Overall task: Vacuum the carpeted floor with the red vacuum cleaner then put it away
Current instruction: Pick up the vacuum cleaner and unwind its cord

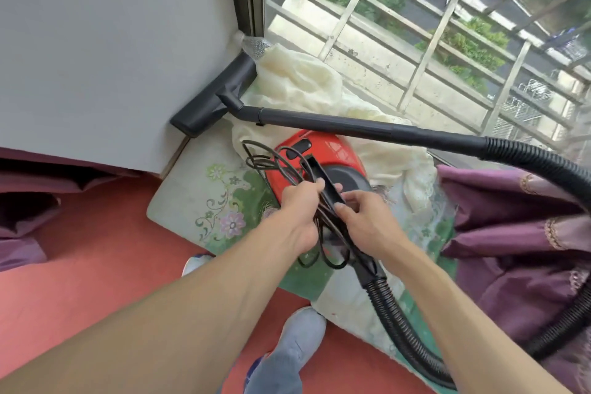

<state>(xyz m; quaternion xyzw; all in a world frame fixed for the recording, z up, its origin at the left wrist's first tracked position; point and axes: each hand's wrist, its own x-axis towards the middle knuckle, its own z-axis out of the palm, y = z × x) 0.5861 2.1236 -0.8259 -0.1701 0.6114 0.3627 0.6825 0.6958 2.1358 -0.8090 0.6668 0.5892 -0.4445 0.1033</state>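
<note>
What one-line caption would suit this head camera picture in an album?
Both hands, left hand and right hand, gather the black cord above the red vacuum cleaner by the window.

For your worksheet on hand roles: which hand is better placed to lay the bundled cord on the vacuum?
Probably the left hand: it already grips the looped power cord directly above the red vacuum cleaner, while the right hand steadies the black handle.

A red carpeted floor [96,281] carries a pale green floral mat [208,201] in the window corner. On the mat lie a cream cloth [303,83] and the red vacuum cleaner [323,153], beside purple curtain fabric [511,233].
</note>
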